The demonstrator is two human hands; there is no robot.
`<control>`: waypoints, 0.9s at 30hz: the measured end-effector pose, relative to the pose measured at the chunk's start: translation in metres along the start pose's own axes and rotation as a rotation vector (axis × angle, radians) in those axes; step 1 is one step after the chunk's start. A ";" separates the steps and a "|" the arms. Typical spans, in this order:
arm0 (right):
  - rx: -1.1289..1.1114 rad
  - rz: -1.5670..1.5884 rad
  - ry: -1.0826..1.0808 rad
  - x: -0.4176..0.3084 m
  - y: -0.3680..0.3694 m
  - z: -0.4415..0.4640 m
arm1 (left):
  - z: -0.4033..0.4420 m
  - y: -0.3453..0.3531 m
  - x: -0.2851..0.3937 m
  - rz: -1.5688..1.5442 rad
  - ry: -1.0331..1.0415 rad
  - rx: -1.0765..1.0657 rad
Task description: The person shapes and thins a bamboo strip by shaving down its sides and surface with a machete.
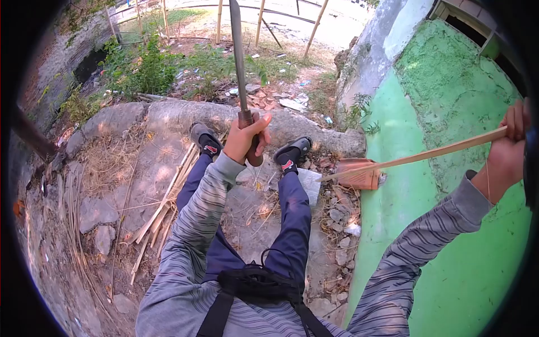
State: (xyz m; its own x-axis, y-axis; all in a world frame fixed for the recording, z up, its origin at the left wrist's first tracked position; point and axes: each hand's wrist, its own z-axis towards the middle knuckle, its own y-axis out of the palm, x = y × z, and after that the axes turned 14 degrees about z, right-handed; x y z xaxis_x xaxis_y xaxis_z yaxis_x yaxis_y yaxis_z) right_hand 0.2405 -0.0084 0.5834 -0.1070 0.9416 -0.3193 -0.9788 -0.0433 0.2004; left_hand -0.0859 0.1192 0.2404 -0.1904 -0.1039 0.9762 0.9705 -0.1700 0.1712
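My left hand (249, 137) is closed around the brown wooden handle of a machete (238, 62), held upright in front of me with its long dark blade pointing away. Far to the right, my right hand (508, 149) grips one end of a long, thin bamboo strip (432, 153). The strip slants down to the left, its far end near a pale flat piece (309, 185) and a reddish roof tile (359, 173) on the ground. Blade and strip are apart. Part of my right hand is cut off by the edge of the view.
Several split bamboo strips (163, 210) lie left of my legs. A low stone ledge (185, 115) runs beyond my sandalled feet. The green wall (401, 241) stands close on my right, with rubble (339, 224) along its base. Plants (149, 67) and bamboo posts (260, 22) are beyond the ledge.
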 end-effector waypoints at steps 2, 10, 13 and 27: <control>0.069 -0.079 -0.186 -0.015 -0.017 -0.013 | -0.005 -0.011 -0.010 -0.009 -0.055 0.032; 0.040 0.666 0.087 0.058 -0.034 -0.132 | -0.024 -0.039 -0.084 0.139 -0.285 0.137; 0.165 0.751 0.371 0.142 -0.047 -0.194 | -0.040 -0.047 -0.110 0.255 -0.372 0.093; 0.299 0.565 0.835 0.126 -0.051 -0.406 | -0.096 -0.039 -0.184 0.260 -0.604 -0.118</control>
